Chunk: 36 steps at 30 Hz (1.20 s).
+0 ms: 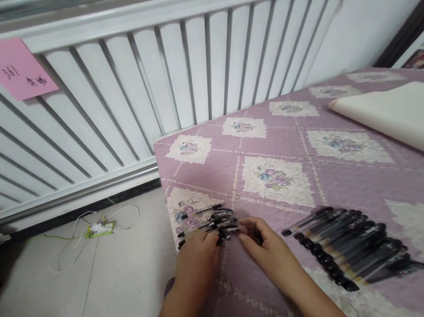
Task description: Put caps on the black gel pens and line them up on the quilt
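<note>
Head view: a purple cloth [209, 167] with pale floral diamonds covers the broad surface in front of the person, its left edge ending above the floor. Behind it a white ribbed radiator [176, 72] runs along the wall, and to the left lies a floor [92, 294] of pale tiles. Toward the right of the cloth rests a large off-white sheet [422, 116], its near left edge rounded over like a fold. Nearer the person, right of the hands, a row of black-capped pens [358, 242] lies side by side on the cloth, slanting and slightly blurred, too close-packed to count. Pink paper [15, 67] with handwriting, including the number 361, hangs on the radiator's upper left. Close to the cloth's left edge lies a smaller bunch of pens [219, 223], loosely parallel, clips and caps toward the right. The left hand [199, 251] reaches over the near side of this bunch, fingers bent down among the pens; whether it grips one cannot be told. The right hand [265, 242] is at the bunch's right end, thumb and fingers curled; its grip cannot be made out either. Smallest, a green-and-white power strip [101, 230] sits on the tiles amid loose cables.
</note>
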### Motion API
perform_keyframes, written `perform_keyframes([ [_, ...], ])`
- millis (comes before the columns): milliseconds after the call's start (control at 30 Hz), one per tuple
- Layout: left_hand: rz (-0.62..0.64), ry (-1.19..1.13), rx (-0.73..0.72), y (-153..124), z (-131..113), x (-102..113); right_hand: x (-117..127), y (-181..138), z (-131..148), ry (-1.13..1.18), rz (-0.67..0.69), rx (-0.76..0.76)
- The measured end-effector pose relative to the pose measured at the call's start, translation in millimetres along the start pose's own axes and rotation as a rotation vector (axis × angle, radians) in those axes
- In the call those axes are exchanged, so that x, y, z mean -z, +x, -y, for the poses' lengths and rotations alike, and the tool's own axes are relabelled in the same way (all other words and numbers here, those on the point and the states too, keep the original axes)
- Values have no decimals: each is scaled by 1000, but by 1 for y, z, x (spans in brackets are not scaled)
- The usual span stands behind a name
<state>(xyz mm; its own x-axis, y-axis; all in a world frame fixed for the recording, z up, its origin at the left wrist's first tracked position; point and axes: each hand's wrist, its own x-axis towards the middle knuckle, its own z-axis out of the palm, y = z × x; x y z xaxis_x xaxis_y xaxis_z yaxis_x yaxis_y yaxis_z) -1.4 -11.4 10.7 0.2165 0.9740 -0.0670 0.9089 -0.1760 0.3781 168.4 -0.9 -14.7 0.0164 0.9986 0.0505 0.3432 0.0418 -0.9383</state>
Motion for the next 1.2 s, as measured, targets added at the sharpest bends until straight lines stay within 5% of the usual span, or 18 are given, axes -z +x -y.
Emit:
perform_keyframes([
  [333, -101, 64, -90, 3, -1, -16, 4, -4, 15, 53, -47, 2],
  [567, -236, -163, -110, -1, -2, -8, 3, 0, 15, -51, -49, 67],
  [767, -169, -304, -168, -5, -8, -8, -9, -1, 18, 52, -45, 75],
  [1200, -199, -159, -120, -1, 10, 6, -20, -8, 21, 388, 69, -90],
])
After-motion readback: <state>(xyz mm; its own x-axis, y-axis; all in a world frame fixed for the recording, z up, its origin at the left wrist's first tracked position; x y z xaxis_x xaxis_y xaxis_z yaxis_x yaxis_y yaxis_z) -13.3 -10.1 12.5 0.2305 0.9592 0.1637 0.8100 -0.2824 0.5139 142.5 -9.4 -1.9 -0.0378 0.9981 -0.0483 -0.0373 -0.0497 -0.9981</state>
